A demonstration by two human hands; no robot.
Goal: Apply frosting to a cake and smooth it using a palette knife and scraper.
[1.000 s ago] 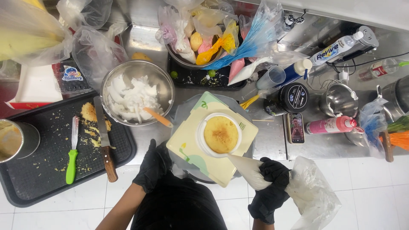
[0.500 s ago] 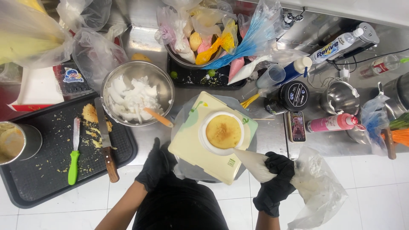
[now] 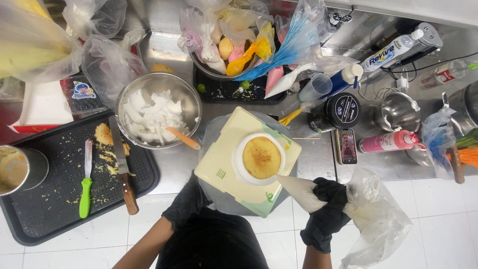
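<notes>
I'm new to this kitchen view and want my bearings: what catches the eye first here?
At the centre, a small round golden cake sits on a white disc on a pale square board. The black-gloved right hand squeezes a white piping bag whose tip points at the cake, while the left hand is at the board's near edge. Left of this stands a steel bowl of white cream.

We find open passage above the cake; the metal bowl blocks the left, the phone and black jar crowd the right.
</notes>
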